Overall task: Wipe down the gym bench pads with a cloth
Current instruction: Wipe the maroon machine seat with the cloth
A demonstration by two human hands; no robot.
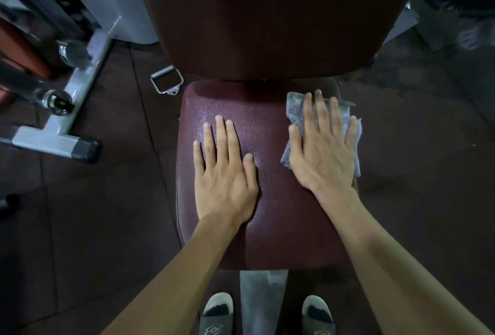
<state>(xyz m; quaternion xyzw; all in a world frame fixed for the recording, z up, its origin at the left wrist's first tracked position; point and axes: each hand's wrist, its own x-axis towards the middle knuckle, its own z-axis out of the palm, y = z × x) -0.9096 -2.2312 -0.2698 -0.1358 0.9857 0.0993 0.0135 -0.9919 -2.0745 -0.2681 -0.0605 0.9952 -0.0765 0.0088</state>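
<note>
The dark red seat pad [270, 217] of the gym bench lies below me, and its back pad [267, 13] rises behind it. My left hand [223, 171] rests flat on the left half of the seat, fingers straight. Straight fingers of my right hand [325, 147] press a crumpled grey cloth [296, 109] onto the seat's far right corner. Much of the cloth is hidden under the palm, and its edge hangs past the pad's right side.
A metal cable handle [166, 79] lies on the floor by the seat's far left corner. A grey machine frame [61, 136] with chrome bar ends stands at the left. My slippered feet [217, 313] straddle the bench's grey base beam [263, 300]. Dark rubber floor tiles surround the bench.
</note>
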